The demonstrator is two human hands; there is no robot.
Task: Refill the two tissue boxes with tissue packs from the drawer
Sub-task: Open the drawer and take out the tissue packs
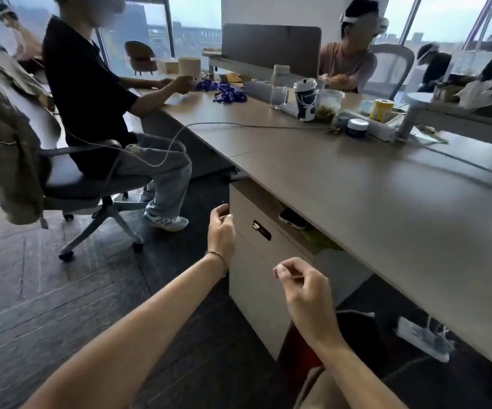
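A beige drawer cabinet [253, 278] stands under the long desk [371, 208], with a small lock [261, 229] on its upper front. Both drawers look closed. My left hand [221, 231] reaches out near the cabinet's left front edge, fingers loosely curled and holding nothing. My right hand [305, 286] hovers in front of the lower drawer, fingers half curled, also holding nothing. I see no tissue boxes or tissue packs that I can identify; the drawer contents are hidden.
A person sits on a wheeled office chair [91, 202] to the left, close to the cabinet. A cable [238, 125] trails across the desk. Cups [305, 98], jars and a bottle stand at the desk's far side. A power strip [423, 339] lies on the floor under the desk.
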